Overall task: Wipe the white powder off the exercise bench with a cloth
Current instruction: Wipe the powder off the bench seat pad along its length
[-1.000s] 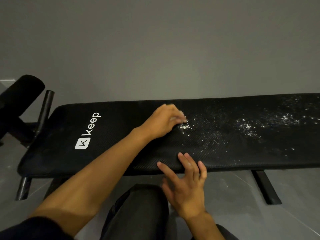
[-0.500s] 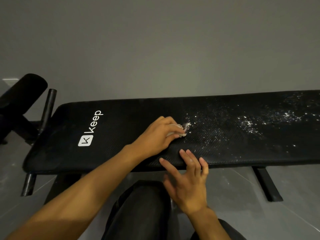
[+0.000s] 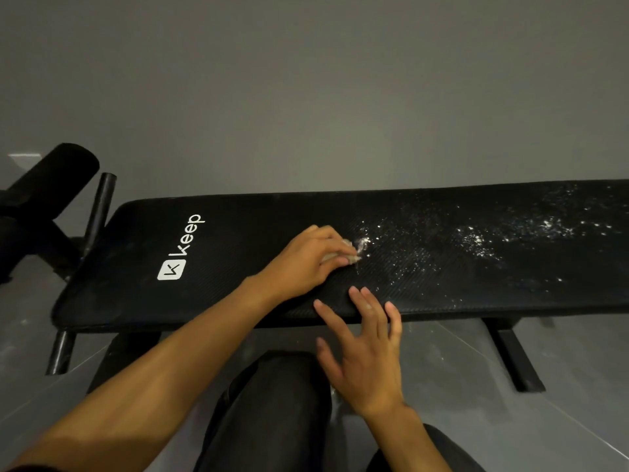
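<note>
"Looking at that exercise bench (image 3: 272, 226), where exactly is the mess?"

"The pad is long and black, ribbed with fine diagonal lines, and it lies crosswise in front of a plain grey wall (image 3: 306, 80). The white powder (image 3: 476, 240) is all on the right half. There's a dense cluster of flecks near the middle, a brighter patch further right, and thin dust trailing on from there. The left half, with the white Keep logo (image 3: 182, 253), shows plain black."

"And the cloth (image 3: 349, 249)?"

"It's a small pale wad, mostly hidden. The left hand (image 3: 306, 264) has its fingers curled over it and presses it onto the pad at the left edge of the powder. Only a crumpled bit pokes out past the fingertips, touching the nearest flecks."

"What about the other hand?"

"The right hand (image 3: 367, 349) is loose, with fingers straight and spread, grasping nothing. Its fingertips lie on the near edge of the pad, just beside the hand with the cloth."

"Anything else around?"

"There's a black foam roller (image 3: 58, 175) at the far left end and a black foot bar (image 3: 514, 359) on the grey floor (image 3: 561, 386) under the right part. The person's knee (image 3: 272, 403), in dark trousers, sits close to the near side, between the two forearms."
</note>
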Demonstrator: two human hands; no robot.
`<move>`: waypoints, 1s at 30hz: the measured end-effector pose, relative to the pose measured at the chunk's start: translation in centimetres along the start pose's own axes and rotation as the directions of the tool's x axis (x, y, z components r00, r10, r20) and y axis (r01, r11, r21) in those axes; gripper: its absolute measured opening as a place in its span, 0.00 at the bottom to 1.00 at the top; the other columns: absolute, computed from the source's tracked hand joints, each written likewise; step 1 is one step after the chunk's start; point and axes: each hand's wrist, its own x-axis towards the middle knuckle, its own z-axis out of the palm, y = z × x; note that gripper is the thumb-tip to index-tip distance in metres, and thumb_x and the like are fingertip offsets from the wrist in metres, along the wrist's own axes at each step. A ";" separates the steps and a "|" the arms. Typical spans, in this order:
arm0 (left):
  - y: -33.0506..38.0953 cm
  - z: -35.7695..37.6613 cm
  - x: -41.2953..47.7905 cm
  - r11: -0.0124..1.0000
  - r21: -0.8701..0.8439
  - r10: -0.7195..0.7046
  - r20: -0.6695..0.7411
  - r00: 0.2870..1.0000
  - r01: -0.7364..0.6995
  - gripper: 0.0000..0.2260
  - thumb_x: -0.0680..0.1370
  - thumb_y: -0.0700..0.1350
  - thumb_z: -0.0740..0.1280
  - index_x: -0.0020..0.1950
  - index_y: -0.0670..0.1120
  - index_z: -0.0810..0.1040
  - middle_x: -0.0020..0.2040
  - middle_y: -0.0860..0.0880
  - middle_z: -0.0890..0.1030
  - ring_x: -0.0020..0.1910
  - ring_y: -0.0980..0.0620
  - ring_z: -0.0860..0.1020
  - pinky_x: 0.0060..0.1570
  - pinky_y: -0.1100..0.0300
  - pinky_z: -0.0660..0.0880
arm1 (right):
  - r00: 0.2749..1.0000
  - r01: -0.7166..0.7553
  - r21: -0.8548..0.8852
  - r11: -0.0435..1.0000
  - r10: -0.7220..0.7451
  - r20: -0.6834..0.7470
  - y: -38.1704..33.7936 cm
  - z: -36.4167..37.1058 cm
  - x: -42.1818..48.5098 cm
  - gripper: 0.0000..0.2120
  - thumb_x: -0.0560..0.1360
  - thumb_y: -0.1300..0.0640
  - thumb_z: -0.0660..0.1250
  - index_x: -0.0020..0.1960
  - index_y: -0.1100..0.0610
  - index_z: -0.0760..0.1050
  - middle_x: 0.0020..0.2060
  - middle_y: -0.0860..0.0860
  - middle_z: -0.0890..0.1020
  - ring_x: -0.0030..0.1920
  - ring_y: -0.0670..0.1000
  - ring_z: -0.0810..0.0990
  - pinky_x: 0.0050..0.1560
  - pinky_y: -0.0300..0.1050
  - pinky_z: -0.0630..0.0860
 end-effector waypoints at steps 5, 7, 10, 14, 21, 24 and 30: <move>0.7 0.3 1.3 0.994 -0.012 -0.105 -0.039 0.994 0.105 0.10 0.81 0.47 0.68 0.62 0.51 0.83 0.56 0.54 0.77 0.55 0.56 0.73 0.60 0.56 0.73 | 1.000 -0.025 0.038 0.999 0.025 0.008 -0.4 -0.4 0.0 0.26 0.74 0.43 0.66 0.72 0.40 0.69 0.70 0.59 0.71 0.75 0.58 0.66 0.76 0.63 0.56; 0.9 0.5 -0.2 0.999 -0.033 0.010 0.010 1.000 -0.010 0.10 0.80 0.46 0.69 0.60 0.51 0.84 0.55 0.55 0.78 0.54 0.57 0.74 0.59 0.60 0.72 | 0.999 -0.033 0.041 0.999 0.033 0.010 -0.4 -0.4 0.0 0.25 0.75 0.42 0.65 0.72 0.39 0.69 0.70 0.59 0.71 0.75 0.58 0.66 0.76 0.62 0.56; 1.0 -0.4 -1.8 0.993 -0.102 0.075 0.140 0.987 -0.061 0.10 0.80 0.46 0.70 0.61 0.51 0.84 0.55 0.57 0.77 0.56 0.64 0.73 0.60 0.70 0.67 | 1.000 -0.020 0.038 0.999 0.020 0.017 -0.2 -0.2 0.1 0.25 0.74 0.42 0.66 0.71 0.39 0.69 0.69 0.59 0.71 0.76 0.57 0.66 0.76 0.62 0.55; 0.9 -0.3 0.1 0.999 -0.047 0.005 0.086 0.996 -0.001 0.11 0.80 0.48 0.69 0.62 0.52 0.83 0.56 0.55 0.78 0.56 0.58 0.73 0.62 0.58 0.71 | 0.999 -0.006 0.004 1.000 0.006 0.036 0.0 -0.3 0.1 0.28 0.74 0.42 0.66 0.73 0.38 0.66 0.71 0.59 0.71 0.76 0.58 0.65 0.76 0.63 0.56; 1.8 0.5 -2.8 0.991 -0.109 0.085 0.091 0.992 -0.075 0.10 0.81 0.45 0.69 0.61 0.52 0.84 0.57 0.56 0.79 0.58 0.56 0.76 0.61 0.56 0.74 | 1.000 0.016 0.081 0.997 -0.018 0.017 0.3 -0.4 -0.3 0.28 0.72 0.47 0.68 0.71 0.41 0.69 0.70 0.59 0.71 0.77 0.57 0.62 0.78 0.61 0.52; 1.5 0.1 -4.6 0.988 -0.136 0.091 0.088 0.992 -0.078 0.11 0.80 0.45 0.69 0.61 0.52 0.84 0.58 0.56 0.79 0.59 0.56 0.76 0.61 0.57 0.74 | 1.000 0.014 0.090 0.996 -0.013 -0.007 0.3 -0.1 -0.3 0.31 0.69 0.51 0.71 0.71 0.40 0.70 0.68 0.60 0.68 0.77 0.60 0.60 0.78 0.61 0.51; 1.3 0.5 -2.9 0.996 -0.075 0.044 0.035 0.998 -0.041 0.10 0.80 0.47 0.70 0.60 0.52 0.84 0.57 0.55 0.80 0.56 0.55 0.76 0.60 0.54 0.73 | 0.999 -0.029 0.012 1.000 0.029 -0.030 -0.2 0.5 0.2 0.36 0.68 0.54 0.73 0.73 0.37 0.66 0.69 0.63 0.67 0.78 0.64 0.56 0.78 0.60 0.50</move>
